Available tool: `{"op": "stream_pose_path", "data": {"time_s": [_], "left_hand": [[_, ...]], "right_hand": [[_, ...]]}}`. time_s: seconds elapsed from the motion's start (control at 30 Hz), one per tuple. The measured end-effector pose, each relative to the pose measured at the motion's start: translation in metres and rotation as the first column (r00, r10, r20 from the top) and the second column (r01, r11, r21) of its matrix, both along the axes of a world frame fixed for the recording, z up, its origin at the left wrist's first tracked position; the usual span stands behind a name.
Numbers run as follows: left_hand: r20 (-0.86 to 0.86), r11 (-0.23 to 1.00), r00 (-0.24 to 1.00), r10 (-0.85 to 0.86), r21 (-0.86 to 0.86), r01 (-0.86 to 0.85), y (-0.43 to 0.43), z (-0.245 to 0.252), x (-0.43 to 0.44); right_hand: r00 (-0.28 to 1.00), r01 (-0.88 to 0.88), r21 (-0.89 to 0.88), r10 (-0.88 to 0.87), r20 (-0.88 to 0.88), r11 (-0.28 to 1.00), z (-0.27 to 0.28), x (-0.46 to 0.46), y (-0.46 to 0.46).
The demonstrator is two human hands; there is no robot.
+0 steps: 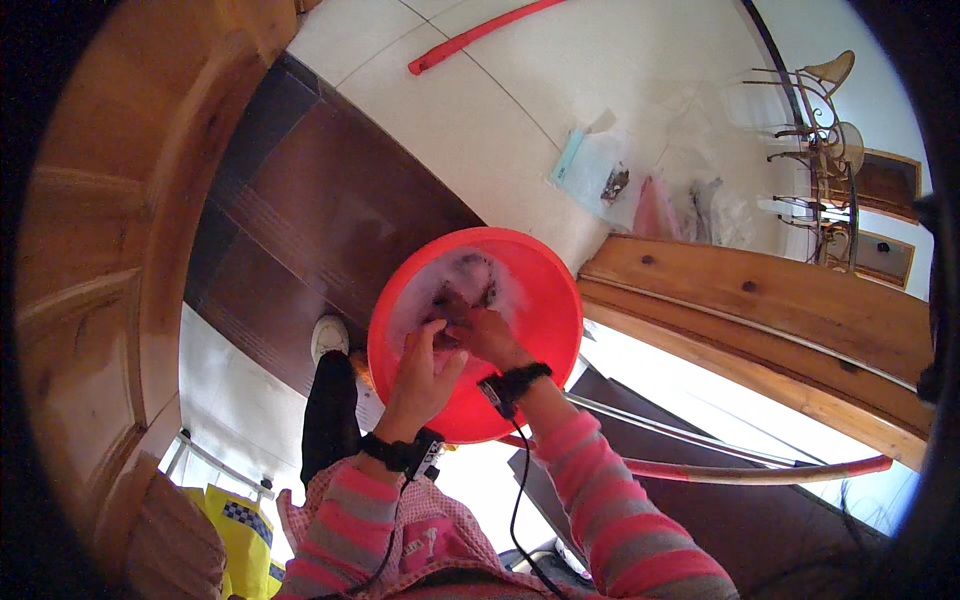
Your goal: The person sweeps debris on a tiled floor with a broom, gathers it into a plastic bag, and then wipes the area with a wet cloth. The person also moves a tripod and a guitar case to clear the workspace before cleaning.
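A round red plastic basin (551,300) stands in front of me. In it lies a pale, fluffy or foamy mass (412,300) with dark patches; what it is made of is unclear. Over the basin, my right hand (491,337) has its fingers closed around a dark, blurred clump (448,304). My left hand (420,382) is beside it at the near left, thumb apart and fingertips close to the same clump. Whether those fingertips grip it is hidden by blur and overlap. Both wrists wear black straps with small wired devices.
A wooden door (90,300) rises at left, and a wooden door edge (750,300) lies at right. Beyond are a red pole (480,37) and plastic bags (592,172) on tile. Another pole (750,472) crosses the lower right. A shoe (330,335) is left of the basin.
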State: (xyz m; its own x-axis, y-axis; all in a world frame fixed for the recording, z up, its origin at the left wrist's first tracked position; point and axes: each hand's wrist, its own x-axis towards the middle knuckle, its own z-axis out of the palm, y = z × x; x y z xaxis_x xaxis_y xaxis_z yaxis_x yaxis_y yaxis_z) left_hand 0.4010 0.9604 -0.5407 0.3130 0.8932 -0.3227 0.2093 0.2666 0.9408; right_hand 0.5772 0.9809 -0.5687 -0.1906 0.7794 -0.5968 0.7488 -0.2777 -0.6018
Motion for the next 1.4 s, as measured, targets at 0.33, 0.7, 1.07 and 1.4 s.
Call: {"op": "stream_pose_path", "data": {"time_s": [0.33, 0.7, 1.07, 1.4], "left_hand": [[0.122, 0.906, 0.965, 0.232, -0.388, -0.169, -0.002, -0.018, 0.009], [0.126, 0.854, 0.915, 0.384, -0.426, -0.299, 0.0, -0.027, -0.001], [0.275, 0.824, 0.874, 0.4, -0.525, -0.213, -0.002, -0.016, -0.003], [0.152, 0.936, 0.961, 0.231, -0.305, -0.177, 0.001, -0.019, -0.002]], "right_hand": [[0.778, 0.618, 0.102, -0.625, 0.068, 0.78, 0.11, 0.024, -0.013], [0.93, 0.045, 0.382, -0.178, 0.321, 0.923, 0.018, 0.011, -0.007], [0.89, -0.219, -0.166, 0.267, 0.369, 0.961, -0.096, -0.034, 0.005], [0.869, 0.45, 0.059, -0.422, -0.26, 0.891, 0.039, -0.015, -0.038]]}}
